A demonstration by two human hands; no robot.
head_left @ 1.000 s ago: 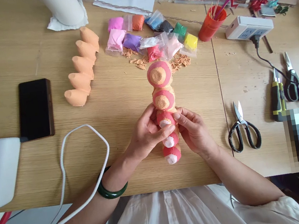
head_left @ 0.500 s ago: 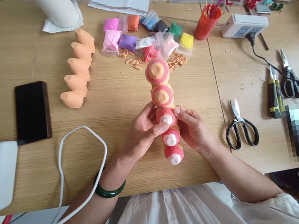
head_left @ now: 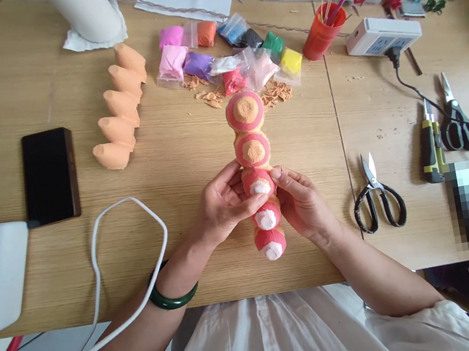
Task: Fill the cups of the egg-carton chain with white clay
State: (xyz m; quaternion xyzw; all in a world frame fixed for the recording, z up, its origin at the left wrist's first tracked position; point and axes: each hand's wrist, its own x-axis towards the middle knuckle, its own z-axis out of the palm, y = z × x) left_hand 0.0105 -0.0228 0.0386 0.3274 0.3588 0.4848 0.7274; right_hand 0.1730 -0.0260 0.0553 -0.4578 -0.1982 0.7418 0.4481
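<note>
An egg-carton strip with a row of bumps stands lengthwise between my hands, over the front of the table. Red clay covers its bumps; the two far ones have orange centres, and the nearer ones carry white clay caps. My left hand grips it from the left, thumb lying by the white cap of the middle bump. From the right, my right hand holds the same strip, its thumb against the middle bump's edge and its other fingers partly hidden behind. A second, plain orange egg-carton strip lies at the left.
Bagged coloured clay and orange scraps lie beyond the strip. Right are scissors, a utility knife, a red cup with sticks and a power strip. Left are a black phone and a white cable.
Both hands keep their hold on the egg-carton strip. My left thumb has slid slightly to the right along the middle bump; the whole view has shifted a little.
</note>
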